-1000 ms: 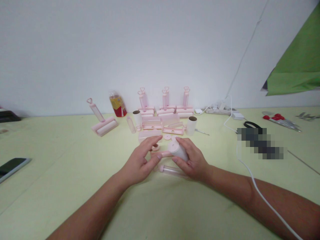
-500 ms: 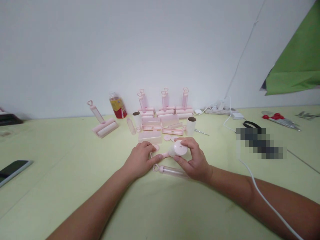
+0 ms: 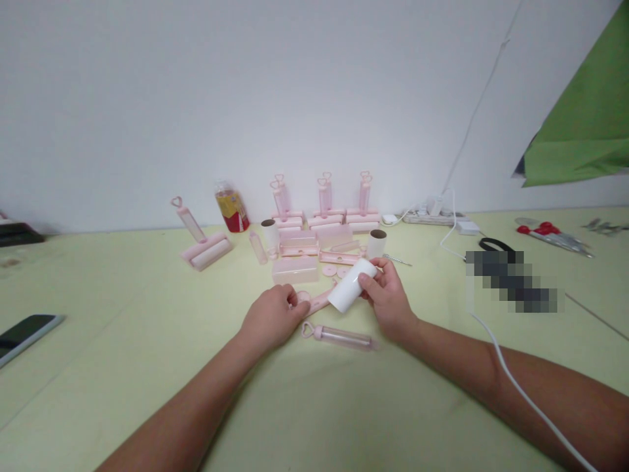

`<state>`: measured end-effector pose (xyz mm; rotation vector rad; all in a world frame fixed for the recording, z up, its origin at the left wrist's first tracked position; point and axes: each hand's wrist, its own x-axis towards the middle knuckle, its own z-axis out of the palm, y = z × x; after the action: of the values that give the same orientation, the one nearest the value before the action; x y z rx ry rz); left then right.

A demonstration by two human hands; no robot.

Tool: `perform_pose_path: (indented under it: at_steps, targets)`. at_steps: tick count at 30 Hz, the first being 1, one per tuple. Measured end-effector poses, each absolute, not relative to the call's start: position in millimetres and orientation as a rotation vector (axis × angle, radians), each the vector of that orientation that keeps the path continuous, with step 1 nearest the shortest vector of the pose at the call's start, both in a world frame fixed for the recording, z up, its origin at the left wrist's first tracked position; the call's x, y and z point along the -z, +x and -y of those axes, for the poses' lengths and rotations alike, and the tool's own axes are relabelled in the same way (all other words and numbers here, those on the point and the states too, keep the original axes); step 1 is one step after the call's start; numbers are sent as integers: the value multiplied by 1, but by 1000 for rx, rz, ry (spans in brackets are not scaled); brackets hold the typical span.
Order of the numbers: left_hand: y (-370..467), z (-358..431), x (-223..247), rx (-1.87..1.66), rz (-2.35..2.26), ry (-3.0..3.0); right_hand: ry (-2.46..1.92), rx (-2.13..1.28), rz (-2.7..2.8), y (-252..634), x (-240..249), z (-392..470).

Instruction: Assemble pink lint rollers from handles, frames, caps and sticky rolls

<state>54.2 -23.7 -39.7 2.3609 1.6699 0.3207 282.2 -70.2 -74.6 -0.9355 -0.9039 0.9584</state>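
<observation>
My right hand [image 3: 392,300] is closed around a white paper roll [image 3: 350,288], tilted with its lower end toward the left. Between thumb and fingers, my left hand [image 3: 274,316] holds one end of a pink plastic frame piece [image 3: 319,301], whose other end runs behind the roll. On the table just in front lies a clear pink tube handle [image 3: 344,337] with a heart-shaped loop. Small pink discs [image 3: 329,270] lie beyond the roll. A translucent pink cover [image 3: 295,269] rests past my left hand.
Several assembled pink lint rollers [image 3: 323,196] stand by the wall, another [image 3: 206,252] at left. White rolls [image 3: 376,245] stand upright among pink parts. A screwdriver [image 3: 397,259], power strip [image 3: 428,216], white cable [image 3: 511,373], red-handled scissors [image 3: 550,235] and phone [image 3: 30,333] lie around.
My right hand has turned the roll, so its long white side shows instead of its pink end cap. The pink frame piece at my left hand is now more exposed.
</observation>
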Motion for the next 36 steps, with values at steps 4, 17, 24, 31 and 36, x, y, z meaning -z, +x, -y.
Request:
perform_pose_path:
  at_steps: [4,17,24,31,36]
  targets:
    - [53,21,49,-352,-1658,2372,-935,-1051,839,285,81,66]
    - [51,22,45,-366,-1477,2417,-892,-943,931,280,72,76]
    - [55,27,40,-409,-1460,2452,-903,-1028,788,283,74,68]
    - [50,18,33,-523,-1399,2168,-922,-1042,713,284,81,61]
    - [39,1,43,-501,-1323,2270,-936,-1100,672,284,83,59]
